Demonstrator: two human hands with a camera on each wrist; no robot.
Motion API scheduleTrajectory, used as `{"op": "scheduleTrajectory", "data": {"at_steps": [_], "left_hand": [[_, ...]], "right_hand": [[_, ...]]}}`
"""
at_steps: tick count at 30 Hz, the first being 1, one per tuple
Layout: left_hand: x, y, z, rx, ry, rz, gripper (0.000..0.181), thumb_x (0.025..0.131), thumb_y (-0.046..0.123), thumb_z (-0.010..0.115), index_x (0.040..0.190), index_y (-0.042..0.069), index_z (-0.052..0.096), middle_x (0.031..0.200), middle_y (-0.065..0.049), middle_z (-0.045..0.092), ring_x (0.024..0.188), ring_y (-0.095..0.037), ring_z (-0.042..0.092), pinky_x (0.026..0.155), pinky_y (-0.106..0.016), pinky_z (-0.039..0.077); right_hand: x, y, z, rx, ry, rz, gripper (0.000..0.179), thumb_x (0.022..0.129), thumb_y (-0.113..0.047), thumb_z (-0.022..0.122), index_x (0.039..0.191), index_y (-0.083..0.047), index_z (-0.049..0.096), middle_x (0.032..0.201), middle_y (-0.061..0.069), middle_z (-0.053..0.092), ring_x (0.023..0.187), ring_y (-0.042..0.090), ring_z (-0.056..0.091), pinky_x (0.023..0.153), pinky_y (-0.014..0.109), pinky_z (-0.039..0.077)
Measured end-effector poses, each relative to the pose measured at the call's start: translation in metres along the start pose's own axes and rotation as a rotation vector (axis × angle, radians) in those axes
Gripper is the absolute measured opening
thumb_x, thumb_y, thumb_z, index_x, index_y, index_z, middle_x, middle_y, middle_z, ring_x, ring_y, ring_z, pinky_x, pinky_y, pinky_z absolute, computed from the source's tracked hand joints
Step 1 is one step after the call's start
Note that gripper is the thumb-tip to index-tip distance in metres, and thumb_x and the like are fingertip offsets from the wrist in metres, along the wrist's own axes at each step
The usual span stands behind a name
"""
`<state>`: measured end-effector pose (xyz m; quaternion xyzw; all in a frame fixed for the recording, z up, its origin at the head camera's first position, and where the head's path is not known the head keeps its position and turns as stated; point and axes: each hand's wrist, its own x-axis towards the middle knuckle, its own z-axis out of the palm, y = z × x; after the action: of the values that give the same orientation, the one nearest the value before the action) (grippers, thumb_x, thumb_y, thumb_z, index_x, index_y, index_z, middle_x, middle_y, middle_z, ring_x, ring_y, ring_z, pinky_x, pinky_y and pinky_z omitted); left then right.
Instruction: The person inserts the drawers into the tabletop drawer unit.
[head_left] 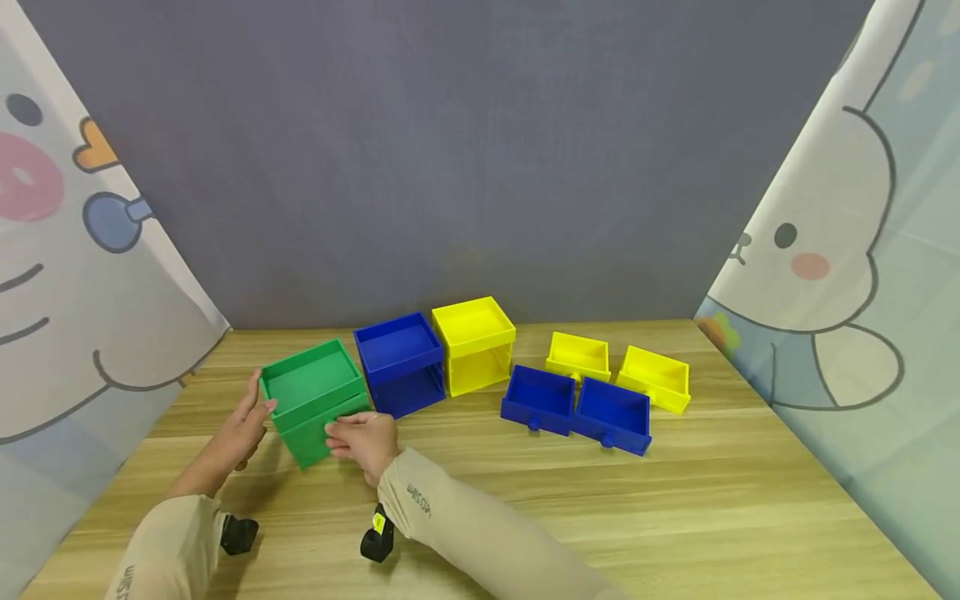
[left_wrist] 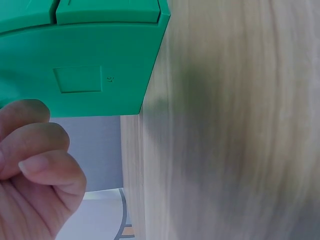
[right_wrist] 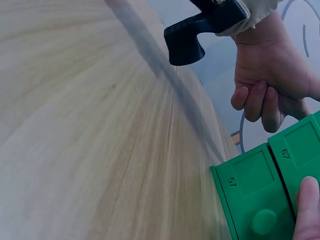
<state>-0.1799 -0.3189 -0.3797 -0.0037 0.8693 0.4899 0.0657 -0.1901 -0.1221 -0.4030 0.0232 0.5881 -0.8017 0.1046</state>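
Observation:
A green two-drawer cabinet (head_left: 311, 383) with a tray-like top stands at the table's left. My left hand (head_left: 243, 425) holds its left side, the thumb at the top rim. In the left wrist view the other fingers (left_wrist: 52, 167) curl beside the cabinet's side wall (left_wrist: 100, 65). At the front, my right hand (head_left: 365, 442) has its fingertips on the upper drawer (right_wrist: 302, 145), over the spot of its knob, which they hide. The lower drawer (right_wrist: 252, 172) shows its round knob (right_wrist: 264, 221). Both drawers sit in the cabinet.
Just right of the green cabinet stand a blue cabinet (head_left: 401, 358) and a yellow cabinet (head_left: 476, 346), both without drawers. Farther right lie two blue drawers (head_left: 538, 400) and two yellow drawers (head_left: 577, 357). A grey panel (head_left: 480, 167) rises behind the table (head_left: 675, 508).

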Motion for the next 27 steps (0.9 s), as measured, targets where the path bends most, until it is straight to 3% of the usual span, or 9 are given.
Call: {"op": "scheduleTrajectory", "data": {"at_steps": [5, 6, 8, 10, 12, 14, 16, 22, 27], "left_hand": [[-0.003, 0.002, -0.001, 0.016, 0.019, -0.013, 0.067, 0.104, 0.044, 0.024, 0.145, 0.034, -0.028, 0.048, 0.003, 0.027, 0.04, -0.007, 0.023, 0.038, -0.023, 0.026], [-0.004, 0.002, -0.001, 0.023, 0.02, -0.008, 0.067, 0.104, 0.044, 0.024, 0.145, 0.033, -0.028, 0.051, -0.004, 0.038, 0.04, -0.007, 0.023, 0.038, -0.024, 0.026], [-0.005, 0.002, -0.001, 0.033, 0.016, -0.003, 0.067, 0.104, 0.045, 0.023, 0.145, 0.034, -0.028, 0.077, -0.029, 0.057, 0.04, -0.008, 0.024, 0.037, -0.025, 0.028], [-0.005, 0.002, -0.001, 0.039, 0.009, 0.0, 0.066, 0.104, 0.046, 0.023, 0.145, 0.035, -0.028, 0.123, -0.05, 0.04, 0.044, -0.011, 0.032, 0.038, -0.027, 0.03], [-0.006, 0.002, -0.001, 0.045, 0.0, -0.006, 0.067, 0.103, 0.047, 0.023, 0.144, 0.035, -0.028, 0.142, -0.048, 0.003, 0.053, -0.024, 0.044, 0.041, -0.031, 0.034], [-0.005, 0.004, -0.001, 0.052, -0.013, -0.02, 0.068, 0.103, 0.049, 0.023, 0.143, 0.035, -0.029, 0.146, -0.043, -0.005, 0.082, -0.048, 0.056, 0.051, -0.041, 0.045], [-0.004, 0.004, -0.001, 0.061, -0.022, -0.028, 0.068, 0.103, 0.049, 0.022, 0.142, 0.034, -0.031, 0.146, -0.042, -0.008, 0.113, -0.067, 0.036, 0.062, -0.051, 0.048], [-0.005, 0.002, -0.004, 0.078, -0.026, 0.006, 0.069, 0.104, 0.044, 0.023, 0.143, 0.028, -0.032, 0.145, -0.042, -0.009, 0.123, -0.069, 0.019, 0.072, -0.067, 0.044], [-0.005, 0.001, -0.01, 0.156, -0.038, 0.077, 0.072, 0.105, 0.039, 0.028, 0.147, 0.017, -0.026, 0.149, -0.036, -0.015, 0.125, -0.069, 0.007, 0.089, -0.078, 0.021]], "right_hand": [[0.0, 0.0, 0.003, 0.005, -0.001, -0.004, 0.01, 0.077, 0.01, 0.072, 0.087, 0.008, 0.07, 0.074, 0.018, 0.07, 0.063, 0.021, 0.069, 0.058, 0.029, 0.056], [0.0, -0.001, 0.004, 0.006, -0.004, -0.006, 0.01, 0.077, 0.01, 0.072, 0.087, 0.009, 0.07, 0.074, 0.019, 0.07, 0.063, 0.022, 0.069, 0.058, 0.029, 0.056], [0.0, -0.001, 0.003, 0.002, -0.008, -0.014, 0.01, 0.077, 0.01, 0.072, 0.087, 0.009, 0.07, 0.074, 0.019, 0.07, 0.064, 0.023, 0.07, 0.057, 0.028, 0.056], [0.001, -0.001, 0.002, -0.007, -0.004, -0.016, 0.01, 0.077, 0.01, 0.072, 0.087, 0.009, 0.07, 0.074, 0.019, 0.07, 0.064, 0.023, 0.07, 0.057, 0.028, 0.056], [0.002, -0.002, 0.001, -0.013, -0.001, -0.014, 0.01, 0.077, 0.01, 0.072, 0.087, 0.009, 0.07, 0.074, 0.019, 0.07, 0.064, 0.023, 0.07, 0.057, 0.028, 0.056], [0.003, -0.002, 0.001, -0.02, 0.005, -0.012, 0.01, 0.077, 0.01, 0.072, 0.087, 0.008, 0.07, 0.074, 0.019, 0.07, 0.065, 0.024, 0.07, 0.058, 0.028, 0.056], [0.003, -0.002, 0.001, -0.024, 0.011, -0.006, 0.01, 0.077, 0.01, 0.072, 0.086, 0.008, 0.07, 0.073, 0.018, 0.07, 0.065, 0.024, 0.07, 0.058, 0.028, 0.056], [0.004, -0.005, 0.0, -0.039, -0.042, 0.057, 0.007, 0.079, 0.006, 0.072, 0.085, 0.003, 0.068, 0.072, 0.016, 0.069, 0.06, 0.019, 0.068, 0.059, 0.029, 0.056], [0.004, -0.015, -0.026, -0.125, -0.244, 0.15, 0.01, 0.088, -0.007, 0.069, 0.093, 0.002, 0.069, 0.077, 0.014, 0.069, 0.058, 0.01, 0.063, 0.065, 0.029, 0.056]]}}
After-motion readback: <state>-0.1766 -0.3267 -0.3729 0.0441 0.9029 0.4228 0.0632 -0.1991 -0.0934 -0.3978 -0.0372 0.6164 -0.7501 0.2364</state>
